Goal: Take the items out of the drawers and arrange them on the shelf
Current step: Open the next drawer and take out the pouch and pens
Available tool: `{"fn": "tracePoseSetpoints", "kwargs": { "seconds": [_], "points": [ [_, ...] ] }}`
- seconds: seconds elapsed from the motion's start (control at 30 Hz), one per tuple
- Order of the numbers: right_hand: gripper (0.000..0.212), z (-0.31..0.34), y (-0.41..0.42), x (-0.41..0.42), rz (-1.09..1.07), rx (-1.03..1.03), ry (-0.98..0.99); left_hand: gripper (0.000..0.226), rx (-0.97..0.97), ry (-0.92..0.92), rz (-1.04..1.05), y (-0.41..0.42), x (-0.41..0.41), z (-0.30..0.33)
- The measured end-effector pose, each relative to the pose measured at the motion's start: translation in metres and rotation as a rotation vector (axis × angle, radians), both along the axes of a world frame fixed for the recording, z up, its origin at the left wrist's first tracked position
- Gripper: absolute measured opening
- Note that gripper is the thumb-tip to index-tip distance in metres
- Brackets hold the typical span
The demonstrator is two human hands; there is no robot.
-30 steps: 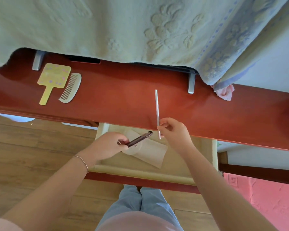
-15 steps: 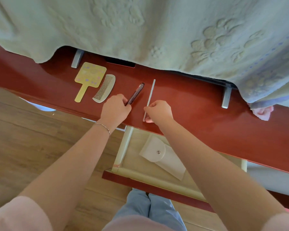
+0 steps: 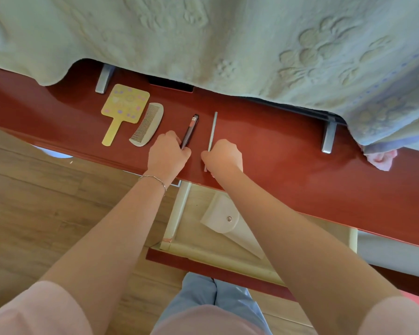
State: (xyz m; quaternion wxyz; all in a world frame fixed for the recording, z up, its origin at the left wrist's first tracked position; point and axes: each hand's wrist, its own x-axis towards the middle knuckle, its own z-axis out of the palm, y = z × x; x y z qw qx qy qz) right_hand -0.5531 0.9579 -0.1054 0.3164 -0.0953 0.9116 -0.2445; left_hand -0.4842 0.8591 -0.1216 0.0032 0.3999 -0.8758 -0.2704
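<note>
On the red shelf (image 3: 288, 146) my left hand (image 3: 167, 155) grips the near end of a dark pen (image 3: 190, 131) that lies pointing away from me. Just to its right, my right hand (image 3: 224, 157) pinches the near end of a thin silver stick (image 3: 212, 131), laid parallel to the pen. Left of them rest a yellow hand mirror (image 3: 124, 108) and a pale comb (image 3: 146, 124). Below the shelf the drawer (image 3: 177, 213) is pulled out, with a cream snap pouch (image 3: 224, 221) inside, partly hidden by my right forearm.
A pale green embossed blanket (image 3: 228, 39) hangs over the back of the shelf. Two grey metal brackets (image 3: 104, 78) (image 3: 328, 136) stand on the shelf. A pink cloth (image 3: 382, 158) pokes out at the right. Wooden floor (image 3: 34, 201) lies to the left.
Both hands rose from the drawer to the shelf, carrying the pen and the silver stick, and have set them down side by side to the right of the comb.
</note>
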Motion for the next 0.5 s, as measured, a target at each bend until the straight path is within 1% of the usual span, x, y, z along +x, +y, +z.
{"fn": "tracePoseSetpoints", "kwargs": {
  "seconds": [0.1,0.23,0.3,0.37,0.43,0.47,0.5],
  "points": [
    [0.015,-0.001,0.000,0.002,0.037,0.005,0.010,0.026,-0.001,-0.003,-0.005,-0.001,0.000,-0.001],
    [0.026,0.008,0.011,0.000,0.032,-0.051,-0.030,0.037,0.025,-0.011,-0.004,-0.002,0.002,-0.002],
    [0.026,0.014,0.027,0.000,0.026,-0.145,-0.077,0.041,0.002,0.029,0.008,0.000,0.007,0.002],
    [0.021,0.021,0.054,0.003,-0.009,-0.291,-0.175,0.030,-0.059,0.157,-0.013,0.012,0.014,0.012],
    [0.018,0.025,0.089,0.006,-0.034,-0.415,-0.344,0.010,-0.038,0.313,-0.140,0.032,0.023,0.022],
    [0.017,0.024,0.109,0.008,-0.018,-0.430,-0.435,0.006,0.005,0.348,-0.243,0.046,0.029,0.027],
    [0.018,0.022,0.128,0.010,0.025,-0.403,-0.506,0.011,0.040,0.350,-0.355,0.060,0.035,0.028]
  ]
}}
